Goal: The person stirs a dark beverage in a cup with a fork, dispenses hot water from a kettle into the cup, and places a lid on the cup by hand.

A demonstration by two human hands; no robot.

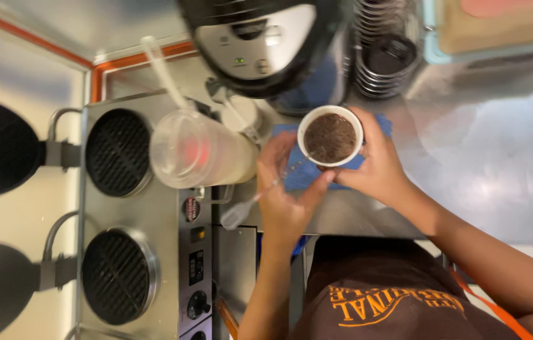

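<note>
The right hand has its grip clamped around a round white cup of dark brown mixture, held just above a blue cloth on the steel table. The left hand pinches a thin metal spoon whose tip dips into the cup, with a clear plastic pitcher just beside that grip.

Double waffle iron, plastic pitcher
</note>
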